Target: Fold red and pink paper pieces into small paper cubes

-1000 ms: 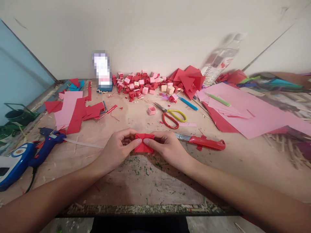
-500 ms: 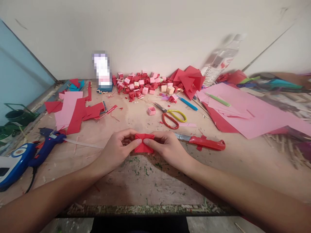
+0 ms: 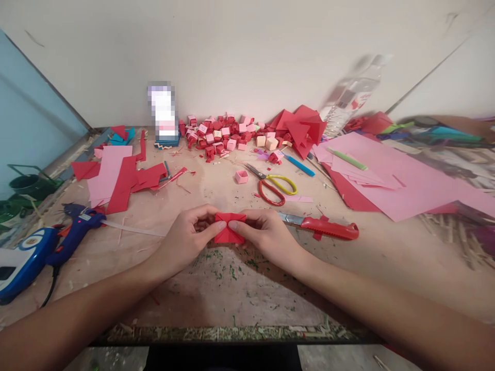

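Pinching folded red paper (image 3: 229,231), left hand (image 3: 185,238), right hand (image 3: 266,234), thumbs meeting, fingers curled

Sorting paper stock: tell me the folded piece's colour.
The folded piece is red; head view shows it best.

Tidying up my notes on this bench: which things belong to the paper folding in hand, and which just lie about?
In hand: red paper piece, pinched between left hand and right hand.
Lying about: scissors, red utility knife, blue glue gun, single pink box, pile of small boxes, pink sheets, bottle.
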The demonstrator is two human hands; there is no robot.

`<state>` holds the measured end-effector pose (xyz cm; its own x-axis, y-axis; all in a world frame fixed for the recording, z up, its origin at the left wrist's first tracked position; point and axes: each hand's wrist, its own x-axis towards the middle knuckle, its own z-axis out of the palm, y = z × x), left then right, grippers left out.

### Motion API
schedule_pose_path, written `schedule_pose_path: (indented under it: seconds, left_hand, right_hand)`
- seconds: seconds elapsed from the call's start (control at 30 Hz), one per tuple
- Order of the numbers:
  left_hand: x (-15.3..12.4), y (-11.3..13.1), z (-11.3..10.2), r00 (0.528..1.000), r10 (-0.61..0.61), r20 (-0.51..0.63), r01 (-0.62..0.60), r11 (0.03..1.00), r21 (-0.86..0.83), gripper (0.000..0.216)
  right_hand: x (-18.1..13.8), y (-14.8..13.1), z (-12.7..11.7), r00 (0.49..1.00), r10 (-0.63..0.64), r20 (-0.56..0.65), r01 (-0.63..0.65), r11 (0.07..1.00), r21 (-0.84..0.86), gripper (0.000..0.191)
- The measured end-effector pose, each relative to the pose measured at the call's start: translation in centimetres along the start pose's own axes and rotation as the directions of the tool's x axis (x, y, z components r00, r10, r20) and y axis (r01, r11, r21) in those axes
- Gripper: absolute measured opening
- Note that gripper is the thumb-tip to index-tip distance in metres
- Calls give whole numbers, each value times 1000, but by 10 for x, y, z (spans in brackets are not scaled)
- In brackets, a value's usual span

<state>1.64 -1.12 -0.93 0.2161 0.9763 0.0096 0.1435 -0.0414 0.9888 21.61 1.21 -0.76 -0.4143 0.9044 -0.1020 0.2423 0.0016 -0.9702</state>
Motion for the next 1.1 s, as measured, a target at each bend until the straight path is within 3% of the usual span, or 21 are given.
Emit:
schedule_pose_path:
  seconds: [1.1]
  left_hand:
    - [0,0,0,1000,-23,-5,23,1000,9,12]
  right_hand:
    - [-1,-2,0,1000,7,-9,-7,1000,7,24]
